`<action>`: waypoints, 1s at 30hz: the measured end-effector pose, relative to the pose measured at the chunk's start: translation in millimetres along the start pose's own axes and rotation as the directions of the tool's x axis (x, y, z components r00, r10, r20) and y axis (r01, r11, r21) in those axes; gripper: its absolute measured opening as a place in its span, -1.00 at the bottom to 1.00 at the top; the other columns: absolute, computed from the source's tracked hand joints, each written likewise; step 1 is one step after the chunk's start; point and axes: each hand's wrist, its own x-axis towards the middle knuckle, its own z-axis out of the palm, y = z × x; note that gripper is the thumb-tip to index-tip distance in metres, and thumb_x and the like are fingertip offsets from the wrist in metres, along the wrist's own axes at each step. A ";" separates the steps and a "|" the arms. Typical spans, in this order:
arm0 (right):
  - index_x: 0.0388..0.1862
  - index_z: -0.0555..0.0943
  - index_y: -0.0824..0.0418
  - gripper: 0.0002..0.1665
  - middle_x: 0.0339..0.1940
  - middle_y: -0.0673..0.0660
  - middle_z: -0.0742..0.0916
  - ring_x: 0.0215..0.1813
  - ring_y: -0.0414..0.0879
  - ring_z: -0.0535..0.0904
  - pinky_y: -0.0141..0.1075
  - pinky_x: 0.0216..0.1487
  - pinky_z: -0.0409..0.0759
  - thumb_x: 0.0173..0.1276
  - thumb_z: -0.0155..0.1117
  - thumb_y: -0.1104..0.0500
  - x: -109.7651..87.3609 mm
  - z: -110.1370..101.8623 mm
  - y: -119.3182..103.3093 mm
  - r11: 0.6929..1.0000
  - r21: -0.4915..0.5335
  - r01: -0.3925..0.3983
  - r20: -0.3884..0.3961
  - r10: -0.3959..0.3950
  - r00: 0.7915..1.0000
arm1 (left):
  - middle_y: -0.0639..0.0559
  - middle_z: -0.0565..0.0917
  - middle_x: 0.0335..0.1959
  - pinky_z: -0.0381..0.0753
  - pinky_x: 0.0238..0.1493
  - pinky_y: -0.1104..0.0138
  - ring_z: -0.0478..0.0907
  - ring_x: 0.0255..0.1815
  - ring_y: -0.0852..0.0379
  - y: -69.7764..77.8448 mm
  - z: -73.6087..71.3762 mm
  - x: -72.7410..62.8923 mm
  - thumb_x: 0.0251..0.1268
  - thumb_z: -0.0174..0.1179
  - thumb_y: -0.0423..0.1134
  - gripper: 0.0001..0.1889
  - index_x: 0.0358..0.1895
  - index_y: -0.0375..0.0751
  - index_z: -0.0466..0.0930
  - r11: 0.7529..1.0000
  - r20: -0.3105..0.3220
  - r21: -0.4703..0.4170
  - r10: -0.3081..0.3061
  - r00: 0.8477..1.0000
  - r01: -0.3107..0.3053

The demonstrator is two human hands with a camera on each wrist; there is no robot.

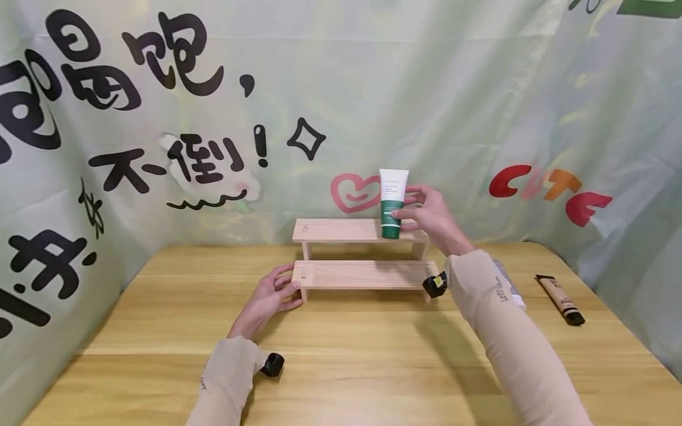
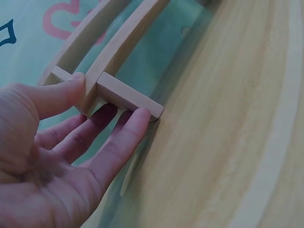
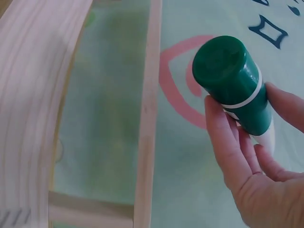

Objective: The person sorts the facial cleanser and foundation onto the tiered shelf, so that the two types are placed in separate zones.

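A pale wooden two-step display stand [image 1: 351, 275] sits on the table. At the left end of its lower step, my left hand [image 1: 270, 296] grips the board and leg, thumb at the step's end and fingers against the leg [image 2: 130, 97]. My right hand [image 1: 434, 216] pinches a white and green squeeze tube [image 1: 393, 186] between thumb and fingers. The tube is upright with its green cap [image 3: 221, 69] downward, at the right part of the upper step [image 1: 341, 229]. From the right wrist view, the cap's underside shows, held off the board.
On the right of the table [image 1: 351, 373] lies a beige tube with a black cap [image 1: 560, 300]. Beside the right sleeve a greyish item [image 1: 515, 291] is partly hidden. A printed cloth [image 1: 447, 89] hangs behind the stand.
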 end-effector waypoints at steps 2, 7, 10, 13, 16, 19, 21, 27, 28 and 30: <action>0.50 0.20 0.40 -0.21 0.15 0.31 0.48 0.01 0.07 0.57 -0.11 -0.03 0.76 0.35 0.29 0.49 4.4 8.5 -1.1 1.000 0.015 0.012 0.003 -0.012 1.000 | -0.42 0.44 0.31 0.72 0.05 0.08 0.59 0.09 -0.19 0.2 -1.1 -0.9 0.57 -0.02 -0.52 -0.46 0.53 -0.32 0.17 1.000 -0.011 -0.002 -0.002 1.000 0.002; 0.47 0.23 0.39 -0.21 0.14 0.29 0.51 0.03 0.07 0.57 -0.08 -0.04 0.76 0.31 0.30 0.54 9.3 25.6 -0.9 0.998 0.039 0.058 -0.032 -0.056 0.998 | -0.42 0.43 0.31 0.72 0.05 0.08 0.59 0.08 -0.18 -1.6 -0.3 -1.8 0.56 -0.01 -0.52 -0.46 0.53 -0.33 0.17 1.000 0.003 -0.003 -0.007 1.000 0.007; 0.45 0.23 0.39 -0.20 0.17 0.31 0.52 0.04 0.07 0.56 -0.10 -0.05 0.76 0.29 0.31 0.55 11.6 35.9 -0.2 0.995 0.042 0.085 -0.049 -0.083 0.995 | -0.43 0.43 0.31 0.72 0.04 0.08 0.59 0.08 -0.19 -2.6 1.4 -2.1 0.56 -0.01 -0.52 -0.46 0.52 -0.34 0.17 1.000 0.004 -0.004 -0.005 1.000 0.005; 0.45 0.24 0.38 -0.19 0.16 0.31 0.52 0.04 0.06 0.54 -0.12 -0.06 0.77 0.26 0.33 0.56 14.9 46.4 -1.3 0.993 0.041 0.110 -0.059 -0.107 0.992 | -0.43 0.43 0.31 0.72 0.04 0.08 0.59 0.08 -0.20 -1.3 2.4 -2.4 0.56 -0.01 -0.52 -0.47 0.52 -0.35 0.18 1.000 0.000 -0.005 0.002 1.000 -0.002; 0.43 0.28 0.37 -0.19 0.14 0.30 0.54 0.04 0.07 0.54 -0.13 -0.04 0.75 0.23 0.35 0.57 19.4 56.1 -4.8 0.989 0.031 0.147 -0.072 -0.145 0.987 | -0.45 0.41 0.33 0.72 0.05 0.07 0.59 0.08 -0.16 1.4 2.3 -1.7 0.56 -0.01 -0.51 -0.46 0.52 -0.36 0.16 1.000 0.008 -0.011 0.014 1.000 -0.014; 0.40 0.32 0.37 -0.22 0.13 0.31 0.56 0.05 0.09 0.54 -0.12 0.05 0.71 0.22 0.37 0.55 24.4 65.8 -9.9 0.985 0.000 0.174 -0.081 -0.174 0.981 | -0.47 0.39 0.34 0.71 0.06 0.07 0.59 0.05 -0.11 2.9 1.0 -0.2 0.57 -0.02 -0.52 -0.46 0.53 -0.40 0.13 0.999 0.022 -0.020 0.029 0.999 -0.029; 0.37 0.34 0.35 -0.25 0.13 0.30 0.56 0.06 0.12 0.55 -0.09 0.12 0.67 0.23 0.39 0.54 27.2 73.8 -11.7 0.982 -0.019 0.185 -0.092 -0.186 0.978 | -0.47 0.39 0.34 0.71 0.06 0.07 0.60 0.05 -0.11 3.5 0.3 -0.2 0.57 -0.02 -0.51 -0.46 0.53 -0.40 0.13 0.999 0.020 -0.021 0.028 0.999 -0.028; 0.31 0.37 0.38 -0.27 0.09 0.33 0.57 0.05 0.18 0.56 -0.09 0.22 0.59 0.19 0.42 0.55 32.9 95.7 -8.1 0.969 -0.052 0.240 -0.099 -0.244 0.965 | -0.46 0.40 0.34 0.71 0.05 0.07 0.59 0.08 -0.18 0.4 -1.0 -1.0 0.56 -0.01 -0.51 -0.46 0.53 -0.37 0.14 1.000 0.001 -0.018 0.009 1.000 -0.009; 0.31 0.37 0.39 -0.27 0.08 0.34 0.58 0.05 0.18 0.56 -0.09 0.22 0.59 0.18 0.43 0.55 33.6 98.2 -7.1 0.966 -0.060 0.251 -0.097 -0.256 0.962 | -0.45 0.40 0.34 0.72 0.05 0.07 0.59 0.07 -0.17 -0.2 -1.0 -0.6 0.56 0.00 -0.51 -0.45 0.53 -0.36 0.15 1.000 -0.001 -0.020 0.007 1.000 -0.007; 0.30 0.39 0.40 -0.28 0.06 0.34 0.59 0.04 0.19 0.57 -0.09 0.21 0.59 0.17 0.43 0.56 34.6 103.0 -5.1 0.960 -0.070 0.272 -0.099 -0.278 0.955 | -0.44 0.41 0.33 0.72 0.05 0.08 0.60 0.06 -0.15 -0.7 -1.1 0.2 0.55 0.01 -0.51 -0.45 0.52 -0.35 0.16 1.000 0.000 -0.027 0.007 1.000 -0.007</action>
